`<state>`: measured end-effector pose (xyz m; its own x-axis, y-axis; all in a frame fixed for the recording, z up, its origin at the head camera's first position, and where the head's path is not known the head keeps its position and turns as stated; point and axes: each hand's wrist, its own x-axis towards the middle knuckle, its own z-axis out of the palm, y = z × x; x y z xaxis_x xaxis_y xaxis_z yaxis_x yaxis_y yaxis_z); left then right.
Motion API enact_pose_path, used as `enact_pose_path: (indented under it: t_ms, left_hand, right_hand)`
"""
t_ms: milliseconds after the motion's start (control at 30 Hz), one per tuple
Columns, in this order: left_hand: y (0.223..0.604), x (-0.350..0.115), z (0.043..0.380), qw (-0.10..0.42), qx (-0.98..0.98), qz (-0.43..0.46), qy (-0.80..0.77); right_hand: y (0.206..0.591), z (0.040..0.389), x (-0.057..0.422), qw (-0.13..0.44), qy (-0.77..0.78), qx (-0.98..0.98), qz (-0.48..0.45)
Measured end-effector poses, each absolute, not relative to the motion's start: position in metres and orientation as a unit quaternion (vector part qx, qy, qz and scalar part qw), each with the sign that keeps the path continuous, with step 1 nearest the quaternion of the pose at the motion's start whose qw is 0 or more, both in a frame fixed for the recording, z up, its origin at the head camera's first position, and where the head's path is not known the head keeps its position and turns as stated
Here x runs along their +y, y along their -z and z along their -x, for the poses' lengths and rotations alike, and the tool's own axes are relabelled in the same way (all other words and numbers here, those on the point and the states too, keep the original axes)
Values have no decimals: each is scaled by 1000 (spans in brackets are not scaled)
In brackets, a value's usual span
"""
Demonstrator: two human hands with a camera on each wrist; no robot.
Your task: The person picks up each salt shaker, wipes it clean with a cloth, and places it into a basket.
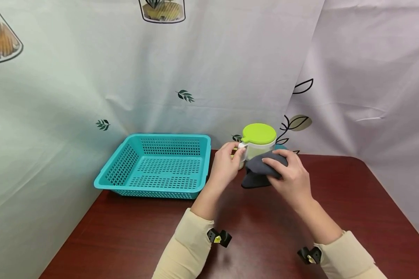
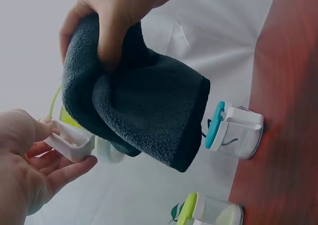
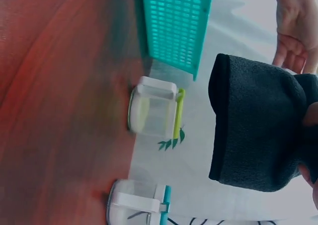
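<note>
In the head view my left hand (image 1: 225,164) grips the white handle (image 2: 74,144) of a clear jar (image 1: 262,150) with a bright green lid (image 1: 259,133). The jar is held up above the table, lid upward. My right hand (image 1: 293,179) holds a folded dark grey cloth (image 1: 265,170) against the near side of the jar. Thumb and fingers of that hand pinch the cloth (image 2: 144,108) in the left wrist view. The cloth hides the lower part of the jar, and in the right wrist view it covers the jar entirely.
A second green-lidded jar (image 3: 156,108) and a teal-lidded jar (image 3: 136,202) stand on the table by the wall sheet. The turquoise basket (image 1: 204,166) sits at the back left of the dark red table (image 1: 265,232). White patterned sheeting (image 1: 230,58) hangs behind.
</note>
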<state>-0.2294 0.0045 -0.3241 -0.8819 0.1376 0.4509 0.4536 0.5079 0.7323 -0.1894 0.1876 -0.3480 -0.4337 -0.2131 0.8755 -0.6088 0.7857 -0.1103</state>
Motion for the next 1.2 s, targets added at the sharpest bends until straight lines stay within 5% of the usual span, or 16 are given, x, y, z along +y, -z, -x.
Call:
enact_pose_path:
  t_ms: [1000,1200]
  left_hand:
    - [329,-12,238,237,-811,221,487]
    - [329,-13,242,192,-752,248,580]
  right_hand:
    - [335,191,201,469,-292,-782,-289]
    - [325,193,207,462,-321,-769,-305]
